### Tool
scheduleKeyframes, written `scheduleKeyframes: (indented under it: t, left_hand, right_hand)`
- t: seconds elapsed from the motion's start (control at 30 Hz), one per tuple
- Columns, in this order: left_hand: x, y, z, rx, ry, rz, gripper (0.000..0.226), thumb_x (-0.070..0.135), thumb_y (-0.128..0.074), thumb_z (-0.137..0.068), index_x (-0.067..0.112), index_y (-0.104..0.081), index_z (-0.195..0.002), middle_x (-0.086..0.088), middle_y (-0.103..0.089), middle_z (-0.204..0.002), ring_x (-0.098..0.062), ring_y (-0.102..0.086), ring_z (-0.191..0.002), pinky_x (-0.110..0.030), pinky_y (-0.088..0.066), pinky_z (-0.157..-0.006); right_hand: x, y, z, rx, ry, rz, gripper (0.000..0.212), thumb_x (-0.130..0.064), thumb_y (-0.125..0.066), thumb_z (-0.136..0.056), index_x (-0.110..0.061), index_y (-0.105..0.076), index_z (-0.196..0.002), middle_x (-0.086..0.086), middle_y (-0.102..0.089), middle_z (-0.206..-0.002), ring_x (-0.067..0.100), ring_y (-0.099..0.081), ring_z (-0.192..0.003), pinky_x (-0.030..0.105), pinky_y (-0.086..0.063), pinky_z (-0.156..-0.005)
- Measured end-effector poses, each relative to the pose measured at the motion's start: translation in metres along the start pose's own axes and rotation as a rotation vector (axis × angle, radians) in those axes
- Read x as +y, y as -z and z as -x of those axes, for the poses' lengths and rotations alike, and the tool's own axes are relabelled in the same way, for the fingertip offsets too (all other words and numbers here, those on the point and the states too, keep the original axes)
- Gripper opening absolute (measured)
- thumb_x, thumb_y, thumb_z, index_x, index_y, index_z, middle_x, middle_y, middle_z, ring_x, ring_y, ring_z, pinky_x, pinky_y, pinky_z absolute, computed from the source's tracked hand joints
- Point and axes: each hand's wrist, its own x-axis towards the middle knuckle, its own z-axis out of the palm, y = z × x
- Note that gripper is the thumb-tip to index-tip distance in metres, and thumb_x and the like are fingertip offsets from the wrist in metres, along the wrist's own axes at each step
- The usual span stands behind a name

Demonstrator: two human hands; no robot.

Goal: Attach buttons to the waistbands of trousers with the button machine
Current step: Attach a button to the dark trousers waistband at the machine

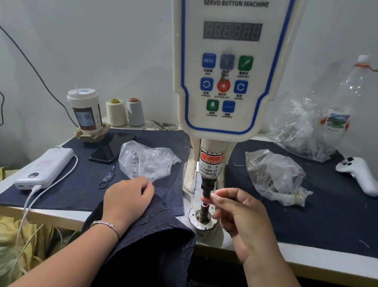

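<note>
Right hand with fingertips pressed together at the button machine punch; any held item is indiscernible. Left hand, fingers curled, rests on dark trousers.

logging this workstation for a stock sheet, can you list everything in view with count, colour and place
button machine: 1, cream with blue trim, centre
trousers: 1, dark blue, front edge, under left hand
cloth mats: 2, dark blue, either side of machine
plastic bags: 3, clear, one left, two right
thread cones: 2, cream and grey, back left
cup: 1, white lid, back left
phone: 1, black, left mat
power bank: 1, white, left edge, cable plugged in
controller: 1, white, far right
bottle: 1, clear, back right
left hand: rests on trousers
right hand: fingers at machine's punch
</note>
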Motion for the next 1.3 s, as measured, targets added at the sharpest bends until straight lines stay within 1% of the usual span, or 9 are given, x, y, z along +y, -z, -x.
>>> scheduleKeyframes:
  t: [0.17, 0.3, 0.4, 0.53, 0.7, 0.87, 1.03, 1.2, 1.3]
  left_hand:
    - [0.0, 0.0, 0.0, -0.009, 0.003, -0.007, 0.039, 0.033, -0.054, -0.092, 0.013, -0.045, -0.061, -0.002, -0.052, -0.055, -0.025, -0.041, -0.06, -0.034, -0.023, -0.054]
    - [0.0, 0.001, 0.0, -0.015, -0.001, -0.01, 0.04, 0.032, -0.054, -0.093, 0.013, -0.041, -0.059, -0.001, -0.046, -0.051, -0.026, -0.044, -0.06, -0.033, -0.022, -0.053]
    - [0.0, 0.001, 0.0, -0.023, -0.004, -0.017, 0.041, 0.032, -0.053, -0.093, 0.014, -0.04, -0.059, -0.001, -0.046, -0.052, -0.026, -0.046, -0.061, -0.033, -0.022, -0.053]
    - [0.0, 0.001, 0.0, -0.023, -0.01, -0.024, 0.041, 0.032, -0.053, -0.093, 0.014, -0.04, -0.059, 0.0, -0.044, -0.051, -0.025, -0.044, -0.059, -0.034, -0.018, -0.05]
    - [-0.001, 0.0, 0.0, -0.02, -0.012, -0.021, 0.041, 0.032, -0.054, -0.092, 0.014, -0.04, -0.059, 0.0, -0.043, -0.051, -0.026, -0.042, -0.058, -0.034, -0.02, -0.052]
    - [-0.001, 0.0, 0.0, -0.021, -0.014, -0.026, 0.04, 0.032, -0.054, -0.092, 0.014, -0.041, -0.059, 0.001, -0.042, -0.05, -0.025, -0.042, -0.058, -0.033, -0.02, -0.052]
    - [-0.001, 0.0, 0.0, -0.017, -0.014, -0.021, 0.04, 0.032, -0.054, -0.092, 0.014, -0.04, -0.058, 0.002, -0.041, -0.049, -0.024, -0.041, -0.057, -0.032, -0.016, -0.048]
    - [0.0, 0.001, 0.0, -0.028, -0.006, -0.027, 0.041, 0.033, -0.053, -0.093, 0.015, -0.039, -0.059, 0.002, -0.04, -0.05, -0.023, -0.041, -0.057, -0.033, -0.015, -0.049]
    - [0.0, 0.001, -0.001, -0.022, -0.01, -0.035, 0.041, 0.035, -0.05, -0.094, 0.015, -0.038, -0.06, 0.002, -0.038, -0.05, -0.022, -0.04, -0.059, -0.035, -0.016, -0.052]
  right_hand:
    - [-0.001, 0.0, -0.001, -0.022, -0.051, -0.033, 0.009, 0.0, -0.066, -0.082, -0.004, -0.063, -0.09, 0.015, -0.075, -0.084, 0.006, -0.055, -0.044, 0.015, -0.035, -0.037]
    - [-0.004, -0.004, 0.0, 0.004, -0.074, -0.059, 0.008, 0.002, -0.063, -0.083, -0.003, -0.063, -0.089, 0.016, -0.075, -0.079, 0.008, -0.059, -0.044, 0.015, -0.035, -0.036]
    - [-0.005, -0.008, 0.002, 0.016, -0.081, -0.077, 0.008, 0.004, -0.06, -0.083, -0.004, -0.062, -0.086, 0.016, -0.074, -0.077, 0.009, -0.059, -0.043, 0.015, -0.033, -0.035]
    - [-0.005, -0.007, 0.004, 0.027, -0.094, -0.125, 0.008, 0.002, -0.056, -0.088, -0.006, -0.06, -0.089, 0.017, -0.074, -0.08, 0.01, -0.061, -0.045, 0.015, -0.034, -0.034]
    - [-0.002, -0.009, 0.006, 0.056, -0.091, -0.177, 0.011, 0.004, -0.058, -0.085, -0.008, -0.059, -0.085, 0.019, -0.074, -0.081, 0.012, -0.06, -0.044, 0.015, -0.033, -0.035]
    - [-0.005, -0.01, 0.009, 0.068, -0.022, -0.142, 0.01, 0.003, -0.057, -0.086, -0.006, -0.06, -0.087, 0.018, -0.074, -0.079, 0.012, -0.059, -0.042, 0.015, -0.034, -0.035]
    - [-0.009, -0.01, 0.013, 0.067, 0.024, -0.113, 0.017, 0.009, -0.049, -0.086, -0.005, -0.06, -0.087, 0.019, -0.074, -0.079, 0.013, -0.057, -0.039, 0.016, -0.031, -0.035]
    - [-0.006, -0.006, 0.03, 0.054, -0.005, -0.198, 0.017, 0.005, -0.049, -0.086, -0.001, -0.059, -0.099, 0.017, -0.074, -0.089, 0.018, -0.062, -0.049, 0.019, -0.037, -0.038]
    - [0.009, -0.01, 0.052, 0.173, 0.193, -0.12, 0.014, 0.008, -0.052, -0.085, -0.002, -0.062, -0.085, 0.016, -0.074, -0.082, 0.019, -0.057, -0.044, 0.018, -0.036, -0.036]
